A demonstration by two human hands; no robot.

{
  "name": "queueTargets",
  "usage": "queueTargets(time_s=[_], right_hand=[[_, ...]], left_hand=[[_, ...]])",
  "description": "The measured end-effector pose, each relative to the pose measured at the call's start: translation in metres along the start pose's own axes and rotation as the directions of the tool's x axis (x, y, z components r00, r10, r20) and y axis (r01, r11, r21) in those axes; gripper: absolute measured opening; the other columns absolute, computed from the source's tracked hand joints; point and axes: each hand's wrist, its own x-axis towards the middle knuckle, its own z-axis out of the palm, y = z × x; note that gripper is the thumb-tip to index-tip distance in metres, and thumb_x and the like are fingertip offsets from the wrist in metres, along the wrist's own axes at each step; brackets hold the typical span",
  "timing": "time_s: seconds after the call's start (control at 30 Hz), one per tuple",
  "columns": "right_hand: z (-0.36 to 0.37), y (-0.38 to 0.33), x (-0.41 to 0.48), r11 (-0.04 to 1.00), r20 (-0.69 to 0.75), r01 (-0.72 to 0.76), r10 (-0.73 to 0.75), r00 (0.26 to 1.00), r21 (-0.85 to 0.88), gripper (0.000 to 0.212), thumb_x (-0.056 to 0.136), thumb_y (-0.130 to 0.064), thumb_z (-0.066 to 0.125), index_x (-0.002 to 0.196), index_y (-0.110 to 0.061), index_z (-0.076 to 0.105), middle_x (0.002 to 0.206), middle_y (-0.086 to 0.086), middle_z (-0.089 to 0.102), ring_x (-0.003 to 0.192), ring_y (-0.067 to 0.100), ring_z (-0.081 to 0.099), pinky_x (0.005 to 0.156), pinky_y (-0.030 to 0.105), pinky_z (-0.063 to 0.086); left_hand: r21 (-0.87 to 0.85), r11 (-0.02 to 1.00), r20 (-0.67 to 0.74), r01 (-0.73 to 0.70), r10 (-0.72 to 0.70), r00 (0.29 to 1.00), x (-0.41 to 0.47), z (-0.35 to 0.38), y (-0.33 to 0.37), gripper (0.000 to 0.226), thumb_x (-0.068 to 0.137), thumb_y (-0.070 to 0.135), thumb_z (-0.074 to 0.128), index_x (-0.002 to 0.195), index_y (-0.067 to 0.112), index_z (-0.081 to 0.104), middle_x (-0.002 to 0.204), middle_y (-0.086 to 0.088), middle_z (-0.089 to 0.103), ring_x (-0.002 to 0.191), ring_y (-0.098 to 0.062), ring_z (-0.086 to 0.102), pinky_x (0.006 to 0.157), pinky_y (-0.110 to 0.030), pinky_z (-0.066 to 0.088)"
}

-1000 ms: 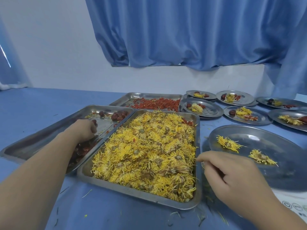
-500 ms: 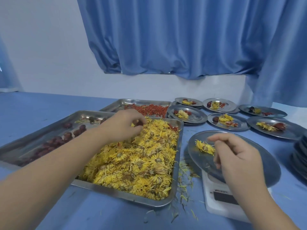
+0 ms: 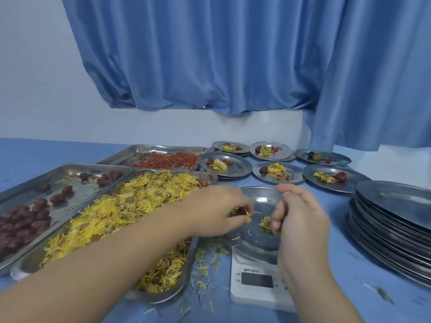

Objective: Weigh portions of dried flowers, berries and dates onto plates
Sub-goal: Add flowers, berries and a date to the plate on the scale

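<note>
Steel round plate (image 3: 261,198) on white scale (image 3: 254,296): left hand (image 3: 217,209) pinches dark-red date (image 3: 241,212) over it; right hand (image 3: 303,220) grip unclear. Next: drop, check reading.

Yellow dried flowers (image 3: 130,206) fill near tray; dark red dates (image 3: 25,220) left; orange-red berries (image 3: 168,159) far. Plain blue curtain (image 3: 233,66), blue table (image 3: 349,264), white scale (image 3: 254,290), silver plates (image 3: 396,217).

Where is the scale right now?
In the head view, the white scale sits low, right of centre, under the plate being filled, between the flower tray and the stack of plates.
</note>
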Motion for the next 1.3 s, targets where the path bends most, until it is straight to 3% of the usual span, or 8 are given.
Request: queueTargets(time_s=[0.17, 0.33, 0.43, 0.57, 0.87, 1.0, 1.17, 1.3], right_hand=[[0.001, 0.000, -0.005, 1.000, 0.049, 0.002, -0.003, 0.999, 0.021, 0.033, 0.092, -0.005, 0.045, 0.074, -0.022, 0.066, 0.046, 0.000, 0.045, 0.039, 0.012, 0.036, 0.035, 0.020, 0.030], [0.012, -0.017, 0.014, 1.000, 0.277, 0.028, -0.030, 0.960, 0.011, 0.036, 0.094, -0.007, 0.045, 0.072, -0.025, 0.067, 0.049, 0.002, 0.047, 0.039, 0.013, 0.038, 0.036, 0.017, 0.030], [0.016, -0.036, 0.035, 0.960, 0.534, 0.213, -0.086, 0.841, -0.180, 0.030, 0.096, -0.022, 0.046, 0.075, -0.024, 0.067, 0.052, 0.001, 0.053, 0.041, 0.012, 0.045, 0.039, 0.020, 0.036], [0.018, -0.052, 0.062, 0.675, 0.750, 0.566, -0.029, 0.661, -0.474, 0.022, 0.086, -0.041, 0.047, 0.080, -0.030, 0.065, 0.061, 0.002, 0.062, 0.047, 0.002, 0.055, 0.048, 0.021, 0.044], [0.027, -0.033, 0.125, 0.524, 0.723, 0.598, 0.051, 0.688, -0.606, 0.018, 0.090, -0.030, 0.053, 0.077, -0.036, 0.063, 0.063, -0.001, 0.065, 0.049, 0.005, 0.054, 0.060, 0.032, 0.053], [0.017, -0.019, 0.138, 0.495, 0.712, 0.596, 0.069, 0.698, -0.632, 0.020, 0.090, -0.030, 0.054, 0.073, -0.034, 0.064, 0.066, 0.003, 0.064, 0.046, 0.006, 0.049, 0.048, 0.020, 0.042], [0.012, -0.008, 0.147, 0.450, 0.708, 0.611, 0.072, 0.703, -0.652, 0.018, 0.090, -0.032, 0.054, 0.076, -0.036, 0.063, 0.065, -0.002, 0.065, 0.056, 0.017, 0.059, 0.055, 0.030, 0.048], [0.013, -0.004, 0.149, 0.461, 0.722, 0.622, 0.062, 0.689, -0.633, 0.016, 0.089, -0.031, 0.053, 0.078, -0.036, 0.063, 0.065, 0.000, 0.065, 0.055, 0.017, 0.058, 0.052, 0.028, 0.045]], left_hand=[[-0.010, 1.000, -0.008, -0.020, 0.020, 1.000, 0.002, 0.004, -0.007, 0.031, 0.093, 0.052, 0.050, 0.113, 0.031, 0.062, 0.105, 0.013, 0.060, 0.098, -0.004, 0.050, 0.091, -0.035, 0.047], [-0.015, 0.999, -0.063, -0.032, 0.031, 0.998, 0.001, -0.004, -0.024, 0.031, 0.096, 0.052, 0.045, 0.109, 0.031, 0.064, 0.101, 0.015, 0.056, 0.096, -0.002, 0.049, 0.088, -0.031, 0.045], [0.047, 0.998, -0.136, 0.029, -0.022, 0.990, 0.002, -0.014, -0.050, 0.026, 0.098, 0.042, 0.046, 0.106, 0.027, 0.066, 0.103, 0.011, 0.058, 0.097, -0.005, 0.050, 0.085, -0.027, 0.043], [0.105, 0.966, -0.225, 0.236, -0.208, 0.952, 0.006, -0.030, -0.103, 0.026, 0.097, 0.036, 0.046, 0.104, 0.025, 0.069, 0.099, 0.014, 0.056, 0.091, -0.003, 0.051, 0.083, -0.026, 0.044], [0.150, 0.704, -0.128, 0.694, -0.682, 0.720, 0.030, -0.046, -0.245, 0.026, 0.097, 0.026, 0.050, 0.111, 0.012, 0.067, 0.113, -0.010, 0.067, 0.097, -0.024, 0.055, 0.081, -0.032, 0.042], [0.210, 0.673, 0.039, 0.709, -0.730, 0.682, 0.044, -0.016, -0.278, 0.025, 0.097, 0.020, 0.049, 0.105, 0.009, 0.070, 0.114, -0.010, 0.068, 0.102, -0.025, 0.060, 0.088, -0.033, 0.046], [0.169, 0.651, 0.000, 0.740, -0.751, 0.661, 0.065, 0.009, -0.308, 0.024, 0.094, 0.019, 0.051, 0.098, 0.009, 0.072, 0.102, -0.008, 0.071, 0.090, -0.022, 0.061, 0.079, -0.030, 0.046], [0.254, 0.596, 0.147, 0.762, -0.802, 0.579, 0.075, 0.025, -0.328, 0.027, 0.097, 0.028, 0.047, 0.110, 0.016, 0.068, 0.123, -0.009, 0.064, 0.107, -0.024, 0.058, 0.098, -0.036, 0.042]])
